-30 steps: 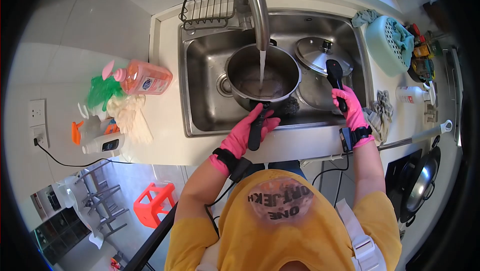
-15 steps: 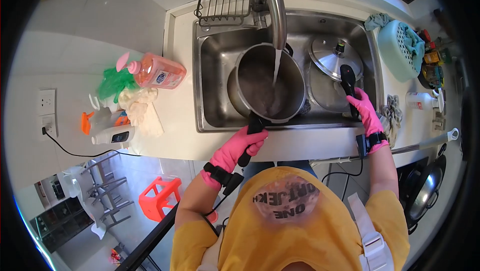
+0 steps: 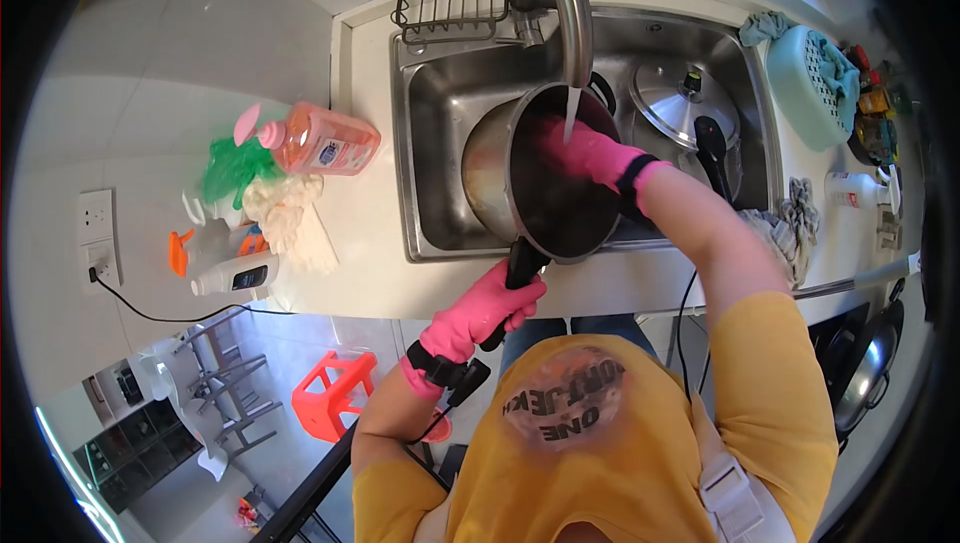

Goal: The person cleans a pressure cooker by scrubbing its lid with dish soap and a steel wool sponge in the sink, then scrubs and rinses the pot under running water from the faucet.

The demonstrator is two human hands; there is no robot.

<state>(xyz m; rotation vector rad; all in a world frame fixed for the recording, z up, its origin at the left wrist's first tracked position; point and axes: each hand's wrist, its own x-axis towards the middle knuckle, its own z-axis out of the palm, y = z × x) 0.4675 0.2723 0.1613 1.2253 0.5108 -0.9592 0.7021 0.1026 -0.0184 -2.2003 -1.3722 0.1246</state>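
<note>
My left hand [image 3: 480,315], in a pink glove, is closed round the black handle [image 3: 522,268] of a metal pot [image 3: 490,178]. The pot is tilted on its side in the steel sink [image 3: 430,123], its mouth facing right. My right hand [image 3: 585,151], also gloved in pink, reaches inside the pot; its fingers are blurred in the dark interior. Water from the faucet [image 3: 572,23] runs down onto the right glove. To the right, a shiny pot lid [image 3: 680,108] lies in the sink, with a black handle [image 3: 713,153] beside it.
A pink soap bottle [image 3: 330,141], a green bag [image 3: 235,171] and pale gloves [image 3: 285,218] lie left of the sink. On the right are a mint basket [image 3: 805,93], grey cloths [image 3: 795,228] and a white bottle [image 3: 853,190]. A wire rack [image 3: 452,5] hangs behind.
My right hand has let go of the black handle on the right and moved left into the pot. The pot, still held by my left hand, has tilted further over.
</note>
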